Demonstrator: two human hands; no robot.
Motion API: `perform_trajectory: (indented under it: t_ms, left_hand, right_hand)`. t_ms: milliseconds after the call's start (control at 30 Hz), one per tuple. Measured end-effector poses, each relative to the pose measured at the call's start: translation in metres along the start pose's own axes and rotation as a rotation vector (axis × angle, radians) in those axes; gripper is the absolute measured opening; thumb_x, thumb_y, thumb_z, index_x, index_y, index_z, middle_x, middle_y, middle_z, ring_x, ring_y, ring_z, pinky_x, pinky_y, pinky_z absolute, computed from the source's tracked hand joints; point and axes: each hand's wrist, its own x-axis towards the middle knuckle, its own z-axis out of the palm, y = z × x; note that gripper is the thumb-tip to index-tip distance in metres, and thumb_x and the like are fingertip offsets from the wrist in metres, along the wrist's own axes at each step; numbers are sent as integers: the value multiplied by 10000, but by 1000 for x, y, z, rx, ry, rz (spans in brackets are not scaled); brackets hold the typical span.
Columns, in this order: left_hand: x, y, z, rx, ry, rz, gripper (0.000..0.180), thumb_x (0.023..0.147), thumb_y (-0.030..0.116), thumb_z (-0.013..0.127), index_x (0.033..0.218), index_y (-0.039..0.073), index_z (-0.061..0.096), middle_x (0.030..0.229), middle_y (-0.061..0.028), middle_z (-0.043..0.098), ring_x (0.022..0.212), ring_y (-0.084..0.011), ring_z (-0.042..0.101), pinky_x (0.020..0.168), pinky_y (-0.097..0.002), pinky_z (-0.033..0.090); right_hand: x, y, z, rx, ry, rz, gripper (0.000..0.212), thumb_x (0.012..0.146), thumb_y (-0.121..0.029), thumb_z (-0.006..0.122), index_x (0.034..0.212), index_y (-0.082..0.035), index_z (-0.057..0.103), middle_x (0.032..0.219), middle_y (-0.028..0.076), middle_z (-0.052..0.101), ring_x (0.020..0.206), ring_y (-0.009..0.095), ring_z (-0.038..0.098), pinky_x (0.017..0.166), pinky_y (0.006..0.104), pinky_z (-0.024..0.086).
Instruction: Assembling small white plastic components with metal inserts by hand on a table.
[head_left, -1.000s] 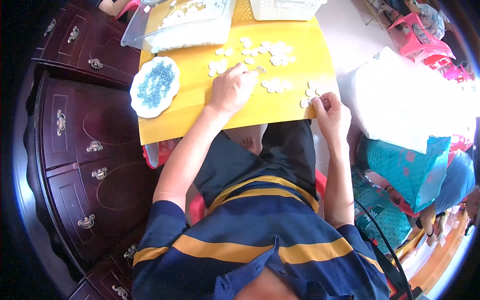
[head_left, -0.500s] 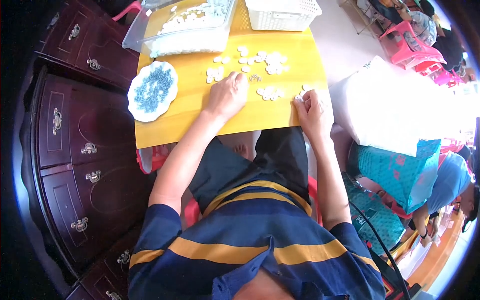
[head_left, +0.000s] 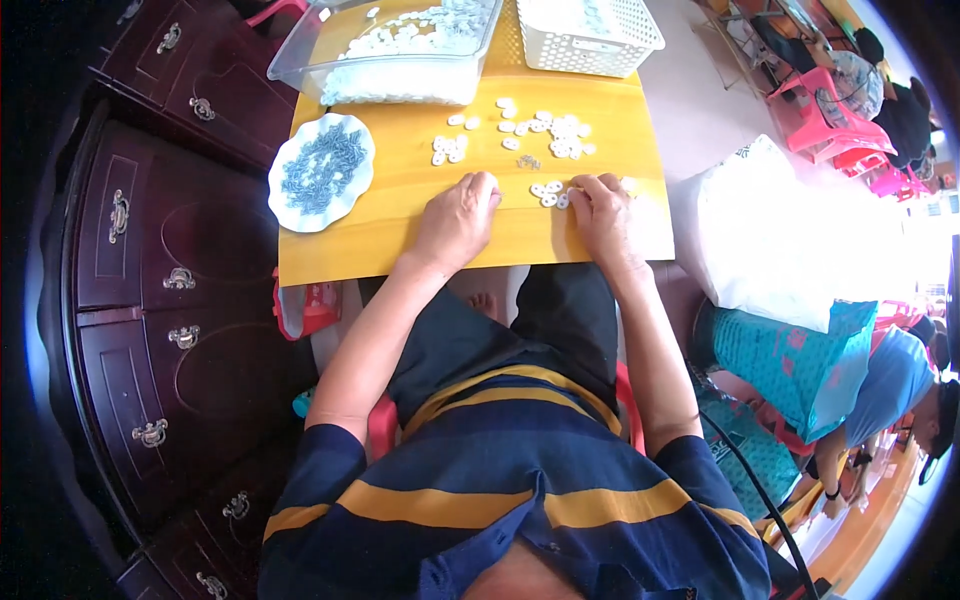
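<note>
My left hand rests near the table's front edge, its fingers curled in and thumb pressed to the forefinger. Whatever it may hold is hidden. To its right, my right hand is pinched on a white plastic piece at its fingertips, beside a small group of white two-holed pieces. More white pieces lie farther off, in a left cluster and a right cluster. Between them sits a little heap of small metal parts.
A scalloped white plate of dark screws stands at the left. Behind are a clear bin of white pieces and a white basket. Dark drawers flank the left; a white sack and teal bags the right.
My right hand has moved left, from the pieces near the table's right edge to the small group. My left hand has drawn slightly nearer to me. The whole view has shifted a little.
</note>
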Motion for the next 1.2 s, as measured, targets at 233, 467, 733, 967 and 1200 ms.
perform_trajectory:
  t_ms: [233, 467, 733, 967, 1200]
  left_hand:
    - [-1, 1, 0, 0, -13, -4, 118, 957, 158, 574, 987, 58, 520, 918, -147, 662, 848, -371, 665, 716, -497, 524]
    - [0, 10, -4, -16, -35, -27, 121, 964, 156, 594, 996, 59, 528, 910, -146, 656, 846, -385, 660, 717, -477, 525]
    - [-2, 35, -9, -99, 20, 167, 84, 958, 118, 595, 982, 51, 550, 883, -146, 637, 797, -361, 664, 664, -452, 534]
    - [-4, 31, -12, -44, -7, 263, 90, 951, 117, 614, 969, 54, 553, 857, -134, 620, 777, -353, 663, 653, -449, 532]
    - [-9, 30, -9, -293, -14, 10, 107, 961, 118, 605, 989, 22, 568, 882, -189, 663, 836, -386, 670, 707, -443, 523]
  right_hand:
    - [-4, -5, 2, -54, -40, 42, 93, 871, -92, 690, 920, -30, 641, 889, 170, 665, 833, 382, 642, 727, 462, 514]
    - [-10, -32, -16, 222, 21, 164, 85, 939, -93, 648, 977, -21, 620, 850, 121, 672, 688, 235, 639, 658, 358, 515]
    - [-23, -51, -12, 888, -310, 516, 216, 993, -202, 600, 1038, -16, 700, 801, 0, 669, 741, 66, 589, 693, 241, 482]
    - [-21, -52, -5, 1071, -389, 570, 225, 1037, -247, 599, 968, -49, 683, 760, -24, 614, 644, 35, 502, 587, 184, 417]
    - [-22, -60, 1, 763, -276, 411, 187, 1006, -178, 607, 938, -25, 691, 734, -21, 627, 658, 62, 542, 602, 212, 428]
